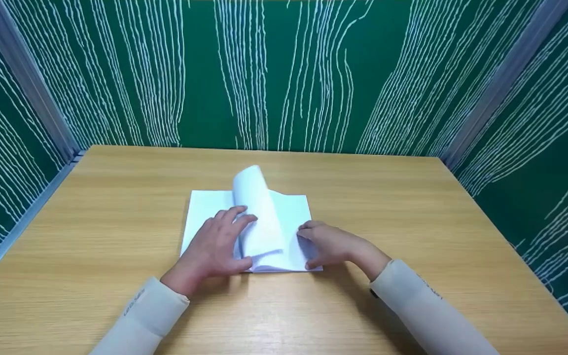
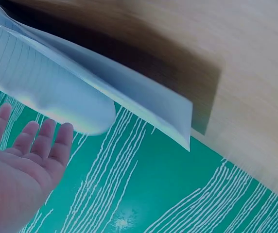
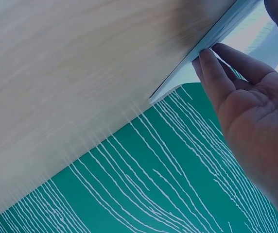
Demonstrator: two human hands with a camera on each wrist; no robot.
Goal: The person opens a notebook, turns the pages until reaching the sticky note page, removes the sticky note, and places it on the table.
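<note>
A notebook [image 1: 291,212] with white, lined pages lies open on the wooden table. One or more of its leaves, a raised page [image 1: 259,217], curve upright near the middle. My left hand [image 1: 217,244] is over the left page, fingers spread beside the raised page; the left wrist view shows them apart from the curled paper [image 2: 76,107]. At the notebook's right edge, my right hand [image 1: 331,244] has its fingertips on the right page and its thumb near the lower corner. In the right wrist view its fingers [image 3: 217,73] rest against the page edge, fairly straight.
The wooden table [image 1: 116,197] extends around the notebook on all sides. Green panels [image 1: 294,74] with white wavy lines stand behind it and at both sides, joined by grey metal posts [image 1: 501,79]. Pale sleeves [image 1: 141,315] cover both forearms.
</note>
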